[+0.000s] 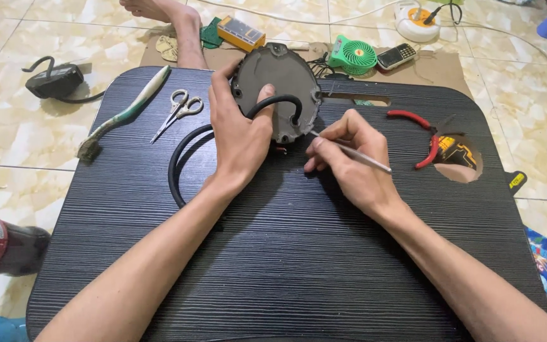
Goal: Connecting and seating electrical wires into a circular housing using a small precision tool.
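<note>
Gripping the grey oval metal cover plate [280, 85] from its left edge, the left hand [238, 136] is closed around it, thumb over the thick black cable [188, 149] looping out beneath. Just right, the right hand [349, 158] pinches a thin metal probe [356, 154], tip touching the plate's lower rim, above the black ribbed lap table [286, 253].

Both bare forearms reached in from 6 o'clock, converging toward 12. Left hand [238, 136] lay palm-down, fingers curled in a grip, thumb stretched toward 1 o'clock. Right hand [349, 158] was pinched shut, fingertips [316, 147] pointing toward 10 o'clock.
</note>
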